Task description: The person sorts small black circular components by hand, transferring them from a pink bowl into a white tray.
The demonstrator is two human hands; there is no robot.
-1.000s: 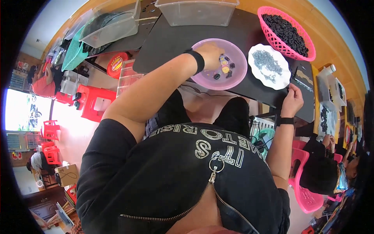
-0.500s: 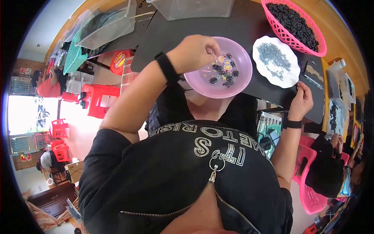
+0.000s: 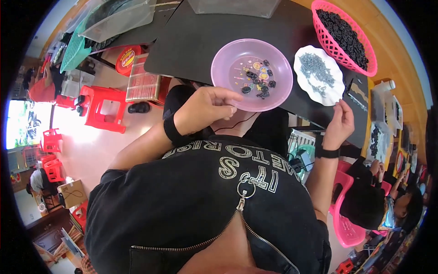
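Note:
A pink-purple plastic bowl (image 3: 220, 61) stands at the table's near edge, with several small black parts (image 3: 252, 75) on its printed bottom. Just outside its near left rim is my left hand (image 3: 203, 109), thumb and forefinger apart with nothing visible between them. My right hand (image 3: 340, 125) is closed in a pinch beside the near rim of a white scalloped plate (image 3: 336, 93). Whatever its fingertips hold is too small or hidden to make out. Small grey metal pieces (image 3: 315, 68), apparently screws, are heaped on that plate.
A pink lattice basket (image 3: 373, 67) full of black parts (image 3: 344, 39) stands at the far right. Clear plastic bins (image 3: 235, 7) sit along the far edge of the dark table (image 3: 182, 50). Red stools (image 3: 105, 109) are at the left. Another person (image 3: 365, 201) sits at the right.
My left hand has moved from over the bowl back toward my body, and its fingers have parted. My right hand stays pinched beside the plate. The view has shifted slightly.

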